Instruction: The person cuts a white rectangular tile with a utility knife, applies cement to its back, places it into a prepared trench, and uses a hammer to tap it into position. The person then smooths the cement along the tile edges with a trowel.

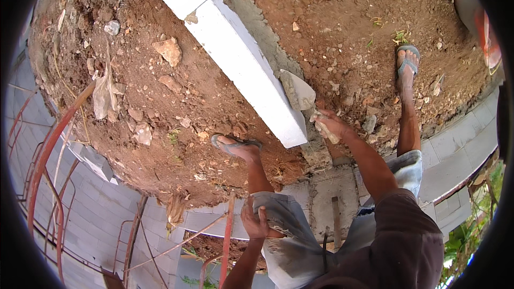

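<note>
Left hand (254,219): rests on the person's own left thigh, fingers curled loosely against the grey shorts (284,225); it grasps no tool.
Right hand (329,124): fingers clenched round the handle of a trowel (297,91), arm stretched down from the dark sleeve.
Trowel: its grey, mortar-smeared blade lies against the right-hand side of the white block row, near that row's near end (the handle itself is mostly hidden in the fist).
White block row (235,53): a line of pale blocks running from the upper left of the view down toward the person, with a grey band of mortar (267,43) along its right flank.
Feet: the left foot (235,146) in a grey sandal stands on the earth just left of the block row's end; the right foot (407,64) in a like sandal stands well to the right of it.
Ground (176,91): reddish-brown earth strewn with stones and pale scraps.
Lower wall (455,150): grey blockwork curving beneath the person.
Rods (48,155): rusty red bars bending along the left edge, well apart from both hands.
</note>
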The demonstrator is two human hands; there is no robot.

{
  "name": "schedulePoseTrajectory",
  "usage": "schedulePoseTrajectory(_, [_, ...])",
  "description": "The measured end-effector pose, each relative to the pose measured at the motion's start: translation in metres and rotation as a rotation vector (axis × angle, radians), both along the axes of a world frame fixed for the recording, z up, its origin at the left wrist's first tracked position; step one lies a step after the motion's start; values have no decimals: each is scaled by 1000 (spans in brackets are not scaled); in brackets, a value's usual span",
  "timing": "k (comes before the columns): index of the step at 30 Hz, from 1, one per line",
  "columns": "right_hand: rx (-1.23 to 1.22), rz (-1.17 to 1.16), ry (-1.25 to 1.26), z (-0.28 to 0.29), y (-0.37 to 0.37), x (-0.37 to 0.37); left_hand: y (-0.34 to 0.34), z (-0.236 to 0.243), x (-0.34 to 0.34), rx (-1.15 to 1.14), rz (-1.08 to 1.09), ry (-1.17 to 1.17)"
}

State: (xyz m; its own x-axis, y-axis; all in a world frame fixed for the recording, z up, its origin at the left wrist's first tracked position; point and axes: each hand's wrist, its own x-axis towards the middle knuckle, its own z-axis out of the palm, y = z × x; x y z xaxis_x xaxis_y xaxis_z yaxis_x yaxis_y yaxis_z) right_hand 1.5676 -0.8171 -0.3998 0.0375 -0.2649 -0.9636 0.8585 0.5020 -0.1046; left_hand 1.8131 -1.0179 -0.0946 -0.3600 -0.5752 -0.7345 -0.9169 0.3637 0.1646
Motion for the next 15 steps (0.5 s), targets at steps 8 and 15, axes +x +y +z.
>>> schedulePoseTrajectory(8, [180,-120,974,68,11,18,13,-9,26,-11,-148,22])
schedulePoseTrajectory(15, [261,275,630,9,4,102,9,-4,41,32,-70,13])
